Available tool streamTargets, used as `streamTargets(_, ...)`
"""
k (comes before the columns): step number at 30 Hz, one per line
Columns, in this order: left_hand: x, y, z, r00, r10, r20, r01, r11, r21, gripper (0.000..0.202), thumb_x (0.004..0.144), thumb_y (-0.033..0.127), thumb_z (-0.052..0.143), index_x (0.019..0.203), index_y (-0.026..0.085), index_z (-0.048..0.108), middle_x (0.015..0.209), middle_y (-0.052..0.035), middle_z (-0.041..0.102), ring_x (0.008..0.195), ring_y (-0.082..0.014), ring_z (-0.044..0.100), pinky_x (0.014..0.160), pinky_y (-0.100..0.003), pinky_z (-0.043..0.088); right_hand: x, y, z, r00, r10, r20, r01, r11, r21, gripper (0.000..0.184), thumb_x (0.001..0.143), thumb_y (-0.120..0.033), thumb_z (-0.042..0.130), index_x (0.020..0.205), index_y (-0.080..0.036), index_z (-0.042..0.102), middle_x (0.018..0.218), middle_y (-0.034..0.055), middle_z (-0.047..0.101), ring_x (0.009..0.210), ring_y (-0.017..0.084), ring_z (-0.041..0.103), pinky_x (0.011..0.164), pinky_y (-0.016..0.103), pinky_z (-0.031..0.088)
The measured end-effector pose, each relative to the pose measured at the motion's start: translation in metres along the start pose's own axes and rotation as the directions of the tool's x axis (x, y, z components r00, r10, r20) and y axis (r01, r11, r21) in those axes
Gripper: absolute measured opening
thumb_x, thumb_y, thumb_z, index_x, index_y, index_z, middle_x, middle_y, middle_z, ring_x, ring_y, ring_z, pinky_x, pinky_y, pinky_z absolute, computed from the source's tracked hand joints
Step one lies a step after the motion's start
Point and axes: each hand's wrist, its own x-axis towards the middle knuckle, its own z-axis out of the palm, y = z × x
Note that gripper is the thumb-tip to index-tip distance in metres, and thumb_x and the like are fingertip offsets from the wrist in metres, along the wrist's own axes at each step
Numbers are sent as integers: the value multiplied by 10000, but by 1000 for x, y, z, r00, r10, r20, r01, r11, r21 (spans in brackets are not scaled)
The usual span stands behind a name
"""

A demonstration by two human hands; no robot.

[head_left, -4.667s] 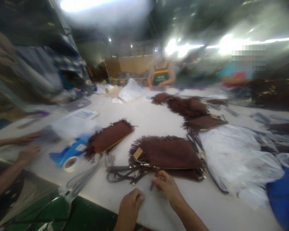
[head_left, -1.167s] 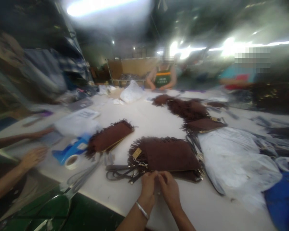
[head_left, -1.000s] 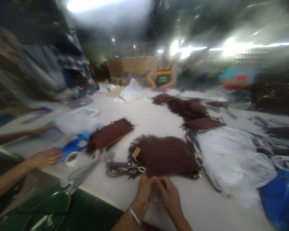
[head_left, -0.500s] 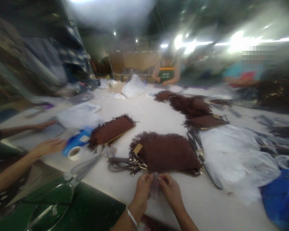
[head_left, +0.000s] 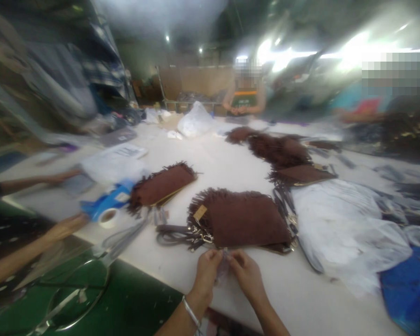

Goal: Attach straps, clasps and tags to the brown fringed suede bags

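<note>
My left hand (head_left: 207, 270) and my right hand (head_left: 245, 270) meet at the near edge of the table, each with its fingers pinched on a small clear plastic bag (head_left: 224, 269). What the bag holds, if anything, is too blurred to make out. Just beyond my fingertips lies a dark brown fringed bag (head_left: 248, 219), flat on the table, with a tan tag (head_left: 200, 213) on its fringe. Grey straps with metal clasps (head_left: 177, 234) spread from its left side, and more straps (head_left: 285, 205) lie at its right.
Another brown fringed bag (head_left: 168, 184) lies to the left, near a tape roll (head_left: 109, 218) and a blue packet (head_left: 117, 198) that a co-worker's hand (head_left: 68, 224) touches. White plastic (head_left: 346, 228) and a blue object (head_left: 408, 284) lie right. More brown bags (head_left: 283, 151) are farther back.
My hands stay pinched on the small plastic bag with hardly any shift. At left, the co-worker's nearer hand has lowered onto the blue packet. The view has tilted slightly.
</note>
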Motion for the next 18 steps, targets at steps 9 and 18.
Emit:
streamTargets(9, -1, -8, -2, 1000, -2, 18, 2, 1000, 3, 473, 666, 566, 716, 822, 121, 678, 732, -58, 653, 624, -142, 545, 568, -239, 395, 0, 2, -2, 1000, 3, 29, -4, 999, 39, 236, 825, -416, 552, 816, -207, 661, 804, 36, 715, 792, 226, 642, 721, 289, 454)
streamTargets(18, 3, -16, -4, 997, 41, 71, -42, 999, 13, 459, 675, 545, 713, 832, 115, 692, 766, -75, 672, 692, -160, 576, 632, -246, 423, -2, 5, -3, 999, -9, 46, 7, 999, 44, 233, 822, -402, 552, 813, -191, 650, 794, 33, 708, 781, 213, 633, 709, 277, 449)
